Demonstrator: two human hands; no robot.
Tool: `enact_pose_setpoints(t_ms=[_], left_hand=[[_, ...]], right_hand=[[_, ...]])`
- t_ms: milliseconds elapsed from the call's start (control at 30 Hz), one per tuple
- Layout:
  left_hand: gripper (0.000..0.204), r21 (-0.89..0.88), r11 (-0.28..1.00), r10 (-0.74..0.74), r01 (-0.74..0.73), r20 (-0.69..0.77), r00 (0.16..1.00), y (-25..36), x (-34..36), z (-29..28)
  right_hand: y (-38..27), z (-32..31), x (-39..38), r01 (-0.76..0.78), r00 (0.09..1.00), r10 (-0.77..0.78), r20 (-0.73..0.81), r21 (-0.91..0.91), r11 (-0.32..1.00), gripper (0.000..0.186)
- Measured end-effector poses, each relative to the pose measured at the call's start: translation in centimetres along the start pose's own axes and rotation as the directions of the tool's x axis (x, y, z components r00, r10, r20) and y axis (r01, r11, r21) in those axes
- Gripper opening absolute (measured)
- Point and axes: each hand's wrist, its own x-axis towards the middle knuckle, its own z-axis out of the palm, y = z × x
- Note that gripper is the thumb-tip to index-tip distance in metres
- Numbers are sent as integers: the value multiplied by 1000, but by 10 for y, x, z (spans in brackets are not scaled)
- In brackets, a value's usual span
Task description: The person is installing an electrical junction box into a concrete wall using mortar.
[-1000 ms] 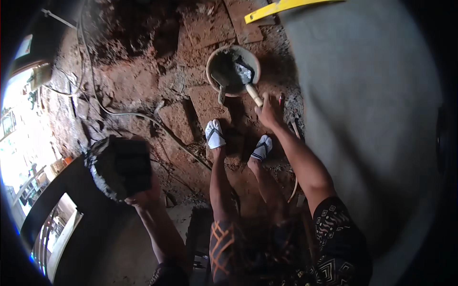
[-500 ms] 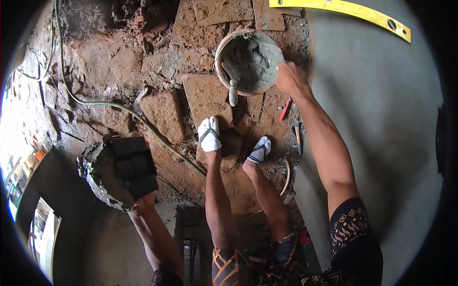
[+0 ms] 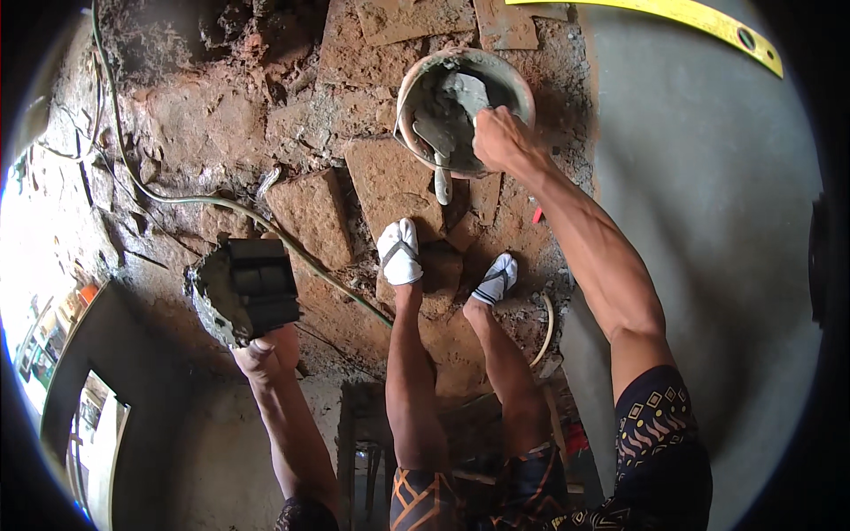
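Closed around the handle of a trowel, the right hand (image 3: 506,140) is above the near right part of a round bucket (image 3: 529,97). The fist covers the handle, but the pale grey blade of the trowel (image 3: 467,91) can be seen inside the bucket, against wet grey mortar (image 3: 429,102). Left hand (image 3: 270,345) is clamped on a dark ribbed board (image 3: 264,281), which it holds up on the left side, well apart from the bucket; the thumb shows at the near edge, while most of the fingers are hidden. Along the left edge of this board there is a rough grey crust (image 3: 212,301).

At the near rim of the bucket leans a second grey handle (image 3: 443,184). Brown stone slabs (image 3: 305,217) lie on the near left of the bucket, and a long hose (image 3: 288,241) passes between them and the board. Nearer, two feet in white socks (image 3: 398,252) and sandals stand on the ground. On the right is a smooth grey surface (image 3: 708,177), with a yellow bar (image 3: 677,13) at its far end.
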Motion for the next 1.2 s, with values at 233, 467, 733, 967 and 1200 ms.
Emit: enact_pose_setpoints(t_ms=[233, 467, 733, 967, 1200], left_hand=[[99, -30, 999, 36, -34, 92, 995, -8, 2, -7], [99, -53, 994, 94, -95, -18, 995, -21, 13, 17], [88, -173, 983, 72, -64, 40, 997, -22, 30, 93], [75, -64, 993, 110, -101, 162, 981, -11, 16, 134], [114, 38, 968, 237, -248, 178, 955, -13, 2, 172]], right_hand=[[13, -2, -15, -347, 937, 283, 205, 651, 675, 26], [6, 47, -56, -201, 962, 211, 173, 972, 122, 31], [-24, 16, -187, 18, 954, 300, -6, 999, -36, 42], [-91, -77, -283, 364, 735, 394, -552, 811, 458, 57], [-132, -135, -298, 344, 617, 453, -643, 739, 579, 51]])
